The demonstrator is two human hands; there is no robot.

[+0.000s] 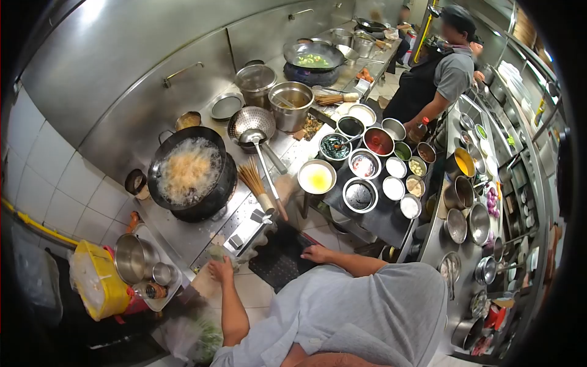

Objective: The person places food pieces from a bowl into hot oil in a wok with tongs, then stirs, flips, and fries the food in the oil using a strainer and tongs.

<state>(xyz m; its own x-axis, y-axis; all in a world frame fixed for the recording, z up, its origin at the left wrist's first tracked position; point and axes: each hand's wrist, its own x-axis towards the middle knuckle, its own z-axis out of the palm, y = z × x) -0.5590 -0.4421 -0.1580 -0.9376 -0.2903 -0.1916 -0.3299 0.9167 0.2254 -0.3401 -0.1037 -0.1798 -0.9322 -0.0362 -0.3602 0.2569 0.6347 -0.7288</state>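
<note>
At the near edge of the stove counter, my left hand (pixel 221 269) is closed on a greyish cloth (pixel 215 252), partly blurred. My right hand (pixel 317 253) has curled fingers over a dark dotted panel (pixel 282 257) in front of my body; what they grip, if anything, is unclear. Beyond my left hand, a black wok (pixel 160 199) holds pale golden food in bubbling oil (pixel 191 168). A bamboo brush (pixel 252 180) and a long-handled ladle (pixel 252 136) lie to its right, the ladle's bowl resting on a perforated strainer (pixel 241 116).
Bowls of sauces and seasonings (pixel 379 142) crowd a dark stand at right. Steel pots (pixel 291 104) stand behind the ladle. A yellow container (pixel 104 278) sits at left. A co-worker (pixel 440 73) stands at the far right, near another wok (pixel 313 56).
</note>
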